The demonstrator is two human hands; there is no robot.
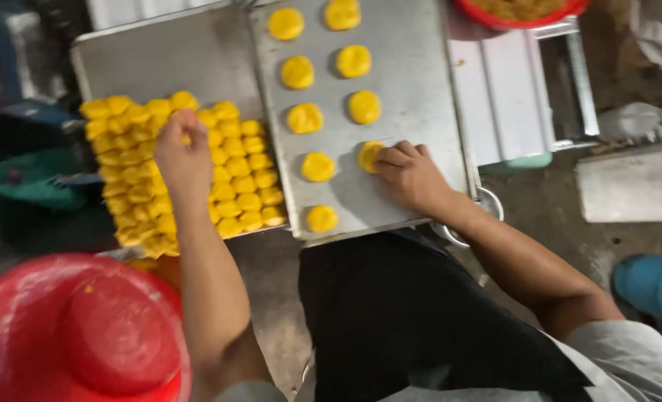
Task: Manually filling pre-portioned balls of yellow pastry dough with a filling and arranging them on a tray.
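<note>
left hand point(182, 160): fingers curled, reaching | right hand point(409, 175): pressing down

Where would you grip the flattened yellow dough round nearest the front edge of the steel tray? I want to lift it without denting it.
Take the front dough round by its rim, fingertips on opposite sides, coming straight down from above. It lies flat and alone on the steel tray, with bare metal all round, so its edges look free. The right hand is pressing another round just beyond it.
</note>
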